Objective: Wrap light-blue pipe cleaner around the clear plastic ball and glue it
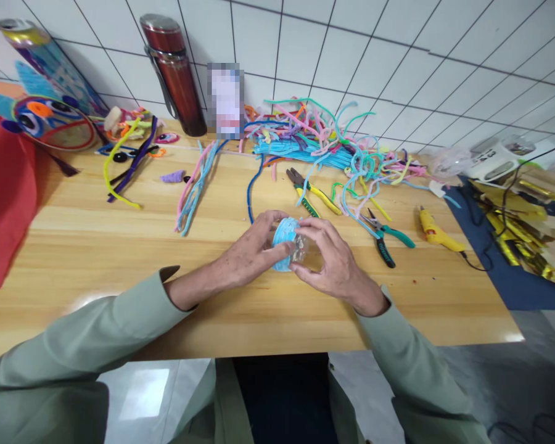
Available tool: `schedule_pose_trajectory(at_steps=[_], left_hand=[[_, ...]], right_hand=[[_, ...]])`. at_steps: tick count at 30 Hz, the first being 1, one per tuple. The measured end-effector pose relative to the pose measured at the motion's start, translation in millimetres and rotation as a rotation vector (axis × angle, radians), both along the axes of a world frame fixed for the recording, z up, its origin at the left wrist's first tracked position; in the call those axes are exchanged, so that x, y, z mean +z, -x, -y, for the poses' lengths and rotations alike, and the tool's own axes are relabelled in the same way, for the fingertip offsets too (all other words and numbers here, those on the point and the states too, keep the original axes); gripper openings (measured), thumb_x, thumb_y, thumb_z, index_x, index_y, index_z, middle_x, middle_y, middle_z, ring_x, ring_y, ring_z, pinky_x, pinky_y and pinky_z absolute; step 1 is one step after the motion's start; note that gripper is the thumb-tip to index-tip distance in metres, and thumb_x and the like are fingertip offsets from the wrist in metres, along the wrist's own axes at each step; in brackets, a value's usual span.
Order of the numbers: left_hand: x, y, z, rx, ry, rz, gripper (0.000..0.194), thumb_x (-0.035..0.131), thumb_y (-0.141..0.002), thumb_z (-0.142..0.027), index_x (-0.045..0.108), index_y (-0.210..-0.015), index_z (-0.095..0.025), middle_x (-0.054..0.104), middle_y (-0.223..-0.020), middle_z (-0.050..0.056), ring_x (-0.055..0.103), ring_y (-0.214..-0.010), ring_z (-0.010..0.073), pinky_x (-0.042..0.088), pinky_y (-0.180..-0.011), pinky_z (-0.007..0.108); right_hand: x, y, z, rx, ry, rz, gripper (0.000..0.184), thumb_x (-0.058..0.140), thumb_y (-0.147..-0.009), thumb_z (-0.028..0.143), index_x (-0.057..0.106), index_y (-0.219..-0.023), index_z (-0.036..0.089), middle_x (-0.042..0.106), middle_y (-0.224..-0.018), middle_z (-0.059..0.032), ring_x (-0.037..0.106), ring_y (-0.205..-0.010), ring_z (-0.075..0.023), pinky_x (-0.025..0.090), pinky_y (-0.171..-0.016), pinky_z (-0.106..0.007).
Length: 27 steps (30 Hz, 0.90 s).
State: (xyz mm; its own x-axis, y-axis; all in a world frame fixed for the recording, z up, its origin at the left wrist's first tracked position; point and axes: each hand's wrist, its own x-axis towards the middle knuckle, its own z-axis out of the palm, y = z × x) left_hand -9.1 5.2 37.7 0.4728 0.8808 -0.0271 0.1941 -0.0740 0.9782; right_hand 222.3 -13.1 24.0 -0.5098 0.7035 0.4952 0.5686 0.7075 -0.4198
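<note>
One clear container (301,251) sits over the bench (120,246), clamped between left hand (240,259) and right hand (335,262). Blue wrapping (283,246) covers one end; the remainder is bare, so coverage appears partial. Counted: two pliers (324,198) (391,233), one glue gun (437,231), one flask (173,74). Fuzzy stems (300,148): too tangled to count.

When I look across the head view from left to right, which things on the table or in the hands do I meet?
Red sheet, yellow fuzzy strand, pink-and-blue bundle, blue-wrapped clear container, teal-handled pliers, yellow glue gun.
</note>
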Motion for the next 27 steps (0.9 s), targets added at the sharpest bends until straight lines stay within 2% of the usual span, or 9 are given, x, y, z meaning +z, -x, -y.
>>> schedule_pose_trajectory(at_steps=[7,10,14,18,23,27], left_hand=[[-11.9,-2.2,-3.7,-0.031,0.05,0.187,0.05,0.069,-0.097,-0.046,0.046,-0.136,-0.024,0.064,-0.127,0.008,0.063,-0.121,0.0265,0.057,-0.099,0.041],[-15.6,-3.1,-4.0,-0.026,0.045,0.231,0.049,0.069,-0.098,-0.046,0.047,-0.136,-0.024,0.065,-0.132,0.009,0.063,-0.127,0.0271,0.056,-0.106,0.043],[-17.3,-3.9,-3.7,-0.02,0.05,0.252,0.049,0.07,-0.099,-0.047,0.048,-0.137,-0.024,0.067,-0.137,0.01,0.064,-0.132,0.0283,0.054,-0.112,0.045],[-17.8,-3.4,-4.3,-0.02,0.074,0.223,0.053,0.071,-0.098,-0.05,0.052,-0.14,-0.024,0.07,-0.135,0.01,0.064,-0.131,0.0297,0.055,-0.111,0.046],[-18.0,-2.6,-4.3,-0.035,0.081,0.19,0.054,0.07,-0.099,-0.049,0.053,-0.143,-0.023,0.072,-0.129,0.008,0.064,-0.128,0.0288,0.056,-0.108,0.044],[-18.1,-2.8,-4.1,-0.043,0.078,0.192,0.053,0.07,-0.1,-0.05,0.055,-0.143,-0.023,0.071,-0.134,0.009,0.063,-0.131,0.0295,0.055,-0.11,0.044]], right_hand=[[0.8,-3.1,-2.3,-0.021,-0.001,0.006,0.068,0.078,-0.094,0.028,0.048,-0.155,0.028,0.061,-0.152,-0.0178,0.061,-0.144,-0.0387,0.055,-0.117,-0.066],[-1.6,-2.9,-3.0,-0.047,-0.008,-0.049,0.079,0.079,-0.092,0.031,0.042,-0.161,0.029,0.056,-0.16,-0.0174,0.055,-0.151,-0.0401,0.051,-0.121,-0.067],[-4.2,-2.1,-2.7,-0.066,0.018,-0.132,0.093,0.082,-0.088,0.03,0.035,-0.168,0.029,0.052,-0.165,-0.0182,0.051,-0.155,-0.0413,0.053,-0.12,-0.067],[-2.0,-2.4,-0.4,-0.048,0.072,-0.102,0.093,0.081,-0.089,0.028,0.034,-0.169,0.029,0.054,-0.165,-0.0175,0.056,-0.151,-0.0399,0.053,-0.121,-0.067],[2.8,-2.0,-0.1,0.011,0.006,-0.084,0.088,0.077,-0.092,0.025,0.035,-0.17,0.029,0.058,-0.162,-0.0166,0.056,-0.152,-0.0377,0.052,-0.123,-0.065],[5.2,-1.0,-1.5,0.052,-0.006,-0.072,0.086,0.074,-0.095,0.023,0.033,-0.17,0.028,0.061,-0.159,-0.0165,0.057,-0.151,-0.0359,0.052,-0.123,-0.062]])
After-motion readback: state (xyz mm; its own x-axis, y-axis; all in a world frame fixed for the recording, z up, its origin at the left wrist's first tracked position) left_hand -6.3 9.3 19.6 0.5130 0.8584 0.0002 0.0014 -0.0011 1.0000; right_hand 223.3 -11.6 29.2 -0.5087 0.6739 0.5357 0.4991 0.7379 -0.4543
